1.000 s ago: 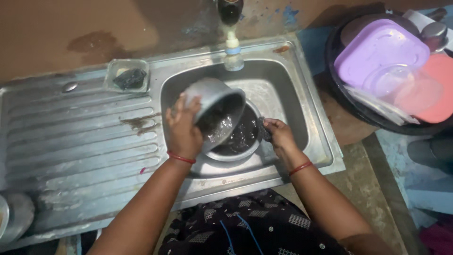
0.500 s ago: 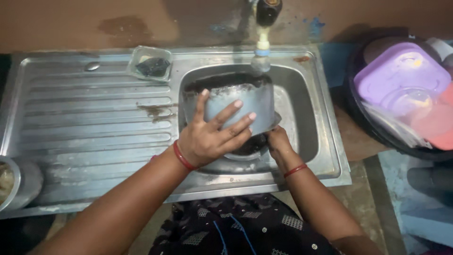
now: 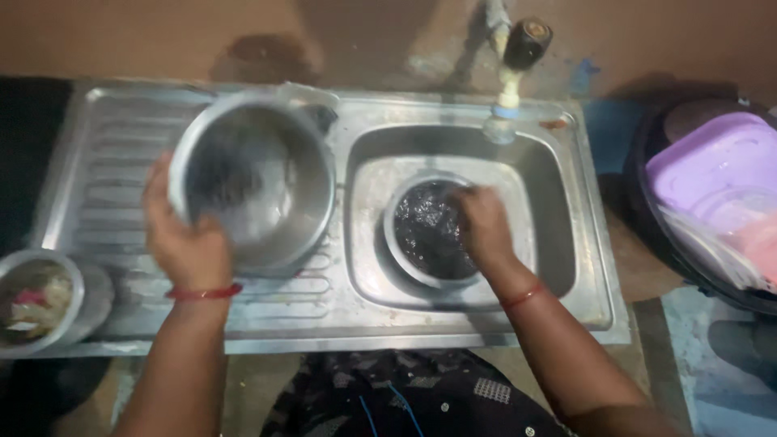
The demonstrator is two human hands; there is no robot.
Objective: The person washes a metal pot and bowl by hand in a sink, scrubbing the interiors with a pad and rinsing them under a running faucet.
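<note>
I am gripping a wide round steel pot [image 3: 255, 186] by its rim with my left hand [image 3: 188, 243], fingers curled over the near edge, a red bangle [image 3: 204, 292] on that wrist. I am holding the pot tilted above the ribbed steel draining board [image 3: 105, 154], its open mouth facing up toward me, its inside wet and shiny.

My right hand [image 3: 483, 226] is reaching down into the basin of the stainless steel sink [image 3: 566, 243], where a smaller round steel bowl [image 3: 429, 231] is sitting over the bottom, dark inside. My fingers are pressing into the bowl at its right side; the blur is stopping me from telling whether they are closed on anything.

A tap with a dark knob [image 3: 518, 57] is hanging over the back edge of the basin. At the far left, a small steel dish with food scraps [image 3: 36, 299] is resting at the end of the draining board. To the right, a dark round tub [image 3: 712, 202] is holding a lilac plastic lid [image 3: 712, 166] and other plastic pieces.
</note>
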